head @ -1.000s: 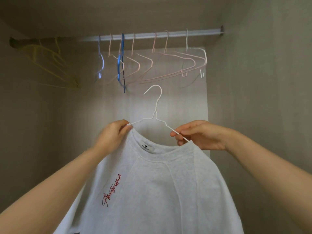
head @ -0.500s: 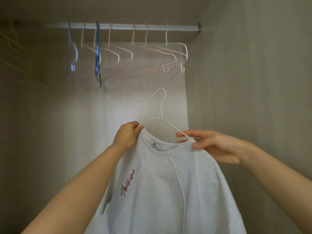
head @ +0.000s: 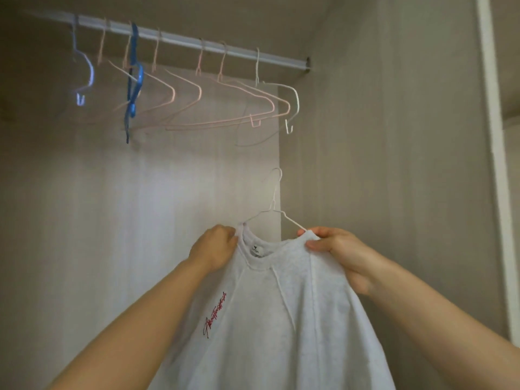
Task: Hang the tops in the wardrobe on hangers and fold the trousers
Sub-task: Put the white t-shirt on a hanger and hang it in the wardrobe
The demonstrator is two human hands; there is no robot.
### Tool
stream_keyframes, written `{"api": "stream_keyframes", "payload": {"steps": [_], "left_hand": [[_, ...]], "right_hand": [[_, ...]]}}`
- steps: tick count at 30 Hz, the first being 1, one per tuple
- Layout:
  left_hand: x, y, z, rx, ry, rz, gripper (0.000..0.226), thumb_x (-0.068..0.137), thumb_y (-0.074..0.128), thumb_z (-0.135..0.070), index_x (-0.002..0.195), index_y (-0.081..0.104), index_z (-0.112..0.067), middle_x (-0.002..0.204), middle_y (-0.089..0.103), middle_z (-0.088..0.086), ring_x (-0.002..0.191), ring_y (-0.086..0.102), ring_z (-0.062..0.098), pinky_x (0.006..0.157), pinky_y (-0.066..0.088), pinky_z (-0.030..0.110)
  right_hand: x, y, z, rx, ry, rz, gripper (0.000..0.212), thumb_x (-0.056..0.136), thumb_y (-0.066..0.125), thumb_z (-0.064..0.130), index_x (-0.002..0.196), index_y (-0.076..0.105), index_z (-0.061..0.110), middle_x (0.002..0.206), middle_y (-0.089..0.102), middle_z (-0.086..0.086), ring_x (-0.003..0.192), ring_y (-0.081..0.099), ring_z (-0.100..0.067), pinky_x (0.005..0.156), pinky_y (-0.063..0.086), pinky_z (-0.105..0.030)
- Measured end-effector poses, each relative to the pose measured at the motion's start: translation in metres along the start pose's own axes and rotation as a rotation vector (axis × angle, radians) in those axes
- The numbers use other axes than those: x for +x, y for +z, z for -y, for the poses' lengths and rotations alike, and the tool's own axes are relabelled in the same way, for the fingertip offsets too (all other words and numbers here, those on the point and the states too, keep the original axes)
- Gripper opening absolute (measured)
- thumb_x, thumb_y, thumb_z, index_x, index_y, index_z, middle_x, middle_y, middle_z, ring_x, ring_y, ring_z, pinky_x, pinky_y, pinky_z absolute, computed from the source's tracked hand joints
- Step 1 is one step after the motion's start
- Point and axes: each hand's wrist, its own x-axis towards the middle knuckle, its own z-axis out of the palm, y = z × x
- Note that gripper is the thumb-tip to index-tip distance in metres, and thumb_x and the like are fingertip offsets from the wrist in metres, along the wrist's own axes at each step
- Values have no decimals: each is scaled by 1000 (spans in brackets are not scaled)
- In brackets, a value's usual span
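The sweatshirt [head: 281, 319] is gripped at both shoulders by left hand [head: 215, 247] and right hand [head: 337, 249]; should be evened on the hanger [head: 274, 209] first tbh.

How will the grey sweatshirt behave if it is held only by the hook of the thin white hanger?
The sweatshirt is probably floppy: it hangs in soft folds below the left hand and right hand. The thin wire hanger may bend a little under it. Its wide neck might slide off if tilted.
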Motion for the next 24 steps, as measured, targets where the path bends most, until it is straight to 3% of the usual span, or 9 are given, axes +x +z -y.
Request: {"api": "stream_keyframes", "payload": {"steps": [3,6,8,13,17,19,20,22,24], "left_hand": [[-12,5,-24,-141,170,186,34,102,50,-29,132,61,-18,128,61,-1,104,58,15,90,42,23],[-18,4,-45,-207,265,273,42,101,52,-31,142,50,-24,133,58,-4,109,58,12,95,43,21],[-19,-4,-62,-324,273,266,44,100,53,-31,144,48,-26,131,58,-3,111,59,12,98,44,22],[-29,-29,-115,-635,300,259,40,101,50,-34,140,50,-25,124,62,-6,104,66,10,86,50,16],[-42,-39,-151,-733,342,279,44,96,56,-41,138,49,-30,125,59,-15,100,60,-5,87,46,9],[-44,-38,-167,-693,335,315,54,89,64,-49,137,41,-40,129,52,-25,111,52,-6,97,41,15],[-42,-36,-173,-666,331,322,70,83,69,-56,143,37,-39,134,49,-25,119,50,-3,102,40,20],[-33,-24,-181,-597,335,270,104,64,78,-64,149,25,-38,144,45,-21,129,48,4,107,42,31],[-21,-15,-184,-471,299,168,115,58,78,-57,151,16,-35,146,44,-9,130,49,15,103,47,39]], "right_hand": [[2,-3,22,-39,-46,-121,24,93,48,-7,110,64,0,91,68,-18,77,67,-27,71,58,-35],[8,-2,47,-108,-127,-212,22,93,48,-8,103,65,2,92,66,-19,83,64,-30,84,54,-42],[10,-2,65,-133,-176,-246,23,92,47,-10,91,64,4,84,64,-16,75,63,-27,79,54,-39],[19,2,95,-151,-260,-337,22,90,46,-12,80,60,2,79,59,-17,66,59,-27,66,52,-35],[32,5,114,-102,-293,-441,19,90,46,-11,79,57,0,75,55,-16,62,54,-24,60,46,-33],[39,7,124,-76,-306,-466,14,91,46,-11,93,58,-5,76,56,-16,63,57,-25,58,48,-35],[42,8,129,-83,-315,-471,14,92,46,-10,100,57,-6,79,58,-18,67,58,-27,60,49,-37],[49,11,138,-144,-350,-477,21,92,49,-7,110,58,-10,96,63,-24,83,63,-34,71,53,-42],[57,14,147,-241,-391,-492,29,91,52,-3,119,54,-11,114,62,-24,101,63,-36,85,53,-43]]}}
